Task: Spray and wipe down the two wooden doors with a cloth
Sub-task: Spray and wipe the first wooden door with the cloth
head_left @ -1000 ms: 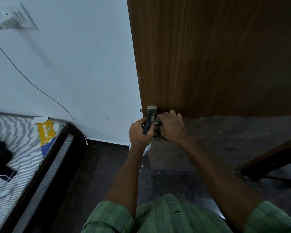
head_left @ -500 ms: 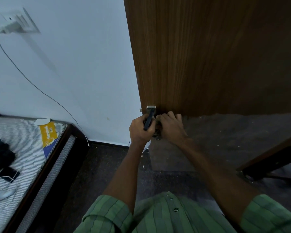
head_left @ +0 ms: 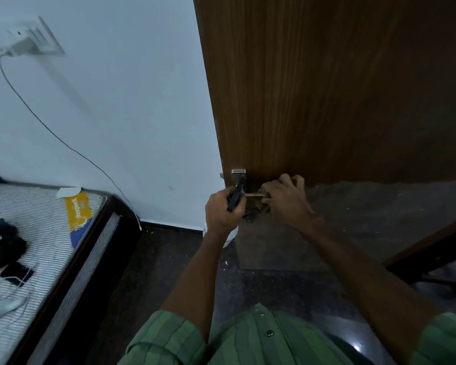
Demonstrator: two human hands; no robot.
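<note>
Dim light fills a small room with a pale wall point(head_left: 132, 106) and dark speckled floor point(head_left: 174, 262). At left, a striped mattress point(head_left: 37, 233) lies on a dark bed frame. The wooden door point(head_left: 327, 88) stands ahead. By its metal handle point(head_left: 238, 177), the left hand point(head_left: 223, 212) grips a spray bottle point(head_left: 231, 237), while the right hand point(head_left: 287, 200) curls around a cloth point(head_left: 263, 192) against the lever.

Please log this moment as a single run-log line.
door: wiping at handle | left hand: grips spray bottle | right hand: curled on cloth at handle | spraying: cannot tell
</note>
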